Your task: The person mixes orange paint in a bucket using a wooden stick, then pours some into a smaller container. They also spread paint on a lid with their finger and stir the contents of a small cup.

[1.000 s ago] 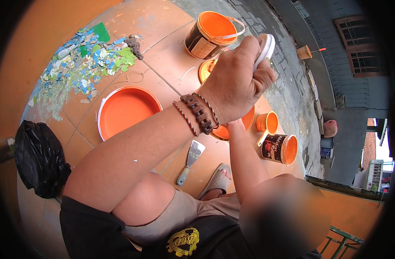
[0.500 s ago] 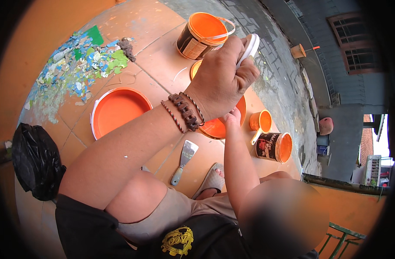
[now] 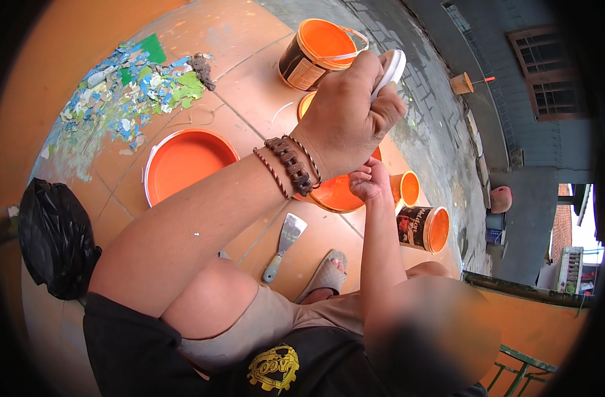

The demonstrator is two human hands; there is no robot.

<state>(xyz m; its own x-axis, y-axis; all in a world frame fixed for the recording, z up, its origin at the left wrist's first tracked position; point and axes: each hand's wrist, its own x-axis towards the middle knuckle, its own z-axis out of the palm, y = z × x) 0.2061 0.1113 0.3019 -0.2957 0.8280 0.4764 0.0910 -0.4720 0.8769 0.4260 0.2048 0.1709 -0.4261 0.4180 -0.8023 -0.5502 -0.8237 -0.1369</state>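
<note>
My left hand is raised in a fist, its back toward me and bracelets round the wrist. It grips a white rounded object, mostly hidden by the fingers, whose kind I cannot make out. Below the fist lies a wide round container of orange paint, partly covered by my wrist. Another person's small hand, fingers curled, is just above its right edge; that arm comes from beside the blurred head at lower right. A putty knife rests on the tiles in front of my sandalled foot. My right hand is not visible.
Orange paint fills a bucket at the back and a round tub at left. A handled dipper and a small dark tub stand right. Paint flakes and a black plastic bag lie left.
The other person's small hand has drawn back to the right from the paint container, its fingers now curled. My left fist keeps its hold on the white object; the view has shifted slightly.
</note>
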